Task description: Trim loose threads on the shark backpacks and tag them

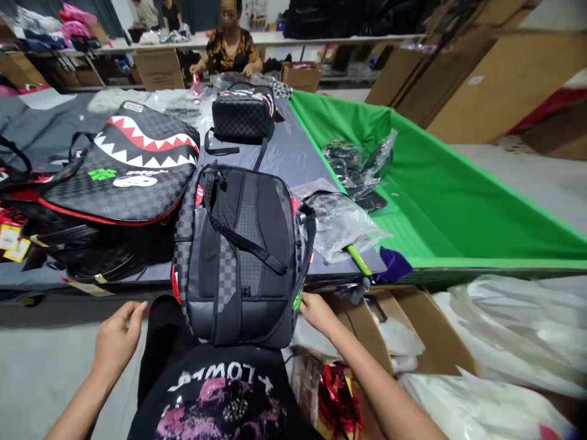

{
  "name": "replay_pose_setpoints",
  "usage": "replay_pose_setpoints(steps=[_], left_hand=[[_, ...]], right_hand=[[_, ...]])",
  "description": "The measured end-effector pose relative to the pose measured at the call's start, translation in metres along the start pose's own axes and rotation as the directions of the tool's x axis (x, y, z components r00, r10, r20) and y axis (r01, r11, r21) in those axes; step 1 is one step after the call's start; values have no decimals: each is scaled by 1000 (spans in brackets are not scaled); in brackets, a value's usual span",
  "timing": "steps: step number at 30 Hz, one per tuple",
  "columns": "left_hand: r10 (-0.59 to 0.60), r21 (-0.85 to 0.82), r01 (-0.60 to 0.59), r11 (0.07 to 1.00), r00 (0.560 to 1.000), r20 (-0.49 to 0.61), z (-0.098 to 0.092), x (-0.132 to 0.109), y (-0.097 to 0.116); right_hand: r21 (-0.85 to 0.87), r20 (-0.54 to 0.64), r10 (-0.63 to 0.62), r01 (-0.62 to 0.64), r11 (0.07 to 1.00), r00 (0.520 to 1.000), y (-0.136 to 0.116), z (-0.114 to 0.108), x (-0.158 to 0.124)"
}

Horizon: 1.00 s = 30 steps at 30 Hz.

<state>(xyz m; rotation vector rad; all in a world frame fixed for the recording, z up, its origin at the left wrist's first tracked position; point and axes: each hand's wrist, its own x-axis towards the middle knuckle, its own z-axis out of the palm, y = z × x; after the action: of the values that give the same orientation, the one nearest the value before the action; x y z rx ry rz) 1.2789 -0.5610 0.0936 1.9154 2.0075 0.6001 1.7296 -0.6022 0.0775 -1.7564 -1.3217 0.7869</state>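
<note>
A black and grey checkered backpack (257, 244) leans over the table's near edge against my body, its padded back and straps facing up. At its lower right side, by a green patch, my right hand (317, 313) grips the edge, fingertips partly hidden. My left hand (120, 336) is held apart from the bag at the lower left, fingers curled and thumb against them, with nothing visible in it. Left of this bag lies another checkered backpack (151, 143) with a red and white shark-mouth print, on top of further black bags (101, 244).
A smaller checkered bag (243, 116) stands farther back on the grey table (293, 146). Clear plastic bags (339, 226) and a green-handled tool (359, 260) lie to the right. Beyond is a green cloth-lined bin (440, 208). Open cartons (426, 324) stand below. A person (232, 52) works opposite.
</note>
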Motion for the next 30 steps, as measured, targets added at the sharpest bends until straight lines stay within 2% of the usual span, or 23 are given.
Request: replay_pose_setpoints(steps=[1,3,5,6,8,10,12,13,15,17,19,22,25,28,30], left_hand=[[48,-31,-50,998,996,-70,-1,1,6],[221,-102,-243,965,957,-190,-1,9,26],[443,-150,-485,861,862,-246,2,23,59],[550,-161,-592,790,800,-239,4,32,80],[726,-151,-748,646,664,-180,9,50,125],[846,-93,-852,515,523,-105,17,69,172],[916,-14,-916,401,401,-17,30,86,212],[934,25,-934,356,357,30,38,94,229],[948,92,-953,287,297,116,55,111,258],[951,151,-961,231,255,174,73,128,280],[952,201,-965,170,213,218,88,144,300],[951,256,-962,97,165,261,101,165,325],[923,252,-967,45,137,358,106,178,342],[912,184,-983,-13,64,405,102,191,344],[929,185,-982,-38,33,368,97,204,341]], right_hand=[[-171,-47,29,-36,985,998,5,-21,-3],[-497,-285,20,-166,852,958,8,-59,-2],[-688,-490,-85,-324,649,868,6,-84,10],[-723,-526,-118,-371,583,842,4,-90,20],[-776,-505,-92,-405,484,858,1,-94,42],[-805,-461,-5,-416,423,888,0,-94,60],[-792,-433,72,-417,445,899,1,-98,68],[-760,-433,101,-423,493,896,2,-102,67],[-622,-444,164,-434,652,881,5,-112,57],[-356,-416,223,-383,852,882,5,-121,36],[-22,-321,242,-263,965,915,-1,-122,9],[348,-158,213,-147,926,964,-22,-106,-25],[592,-36,173,-119,797,984,-45,-79,-41],[759,68,105,-120,640,992,-56,-55,-40],[791,120,48,-125,599,992,-57,-42,-36]])
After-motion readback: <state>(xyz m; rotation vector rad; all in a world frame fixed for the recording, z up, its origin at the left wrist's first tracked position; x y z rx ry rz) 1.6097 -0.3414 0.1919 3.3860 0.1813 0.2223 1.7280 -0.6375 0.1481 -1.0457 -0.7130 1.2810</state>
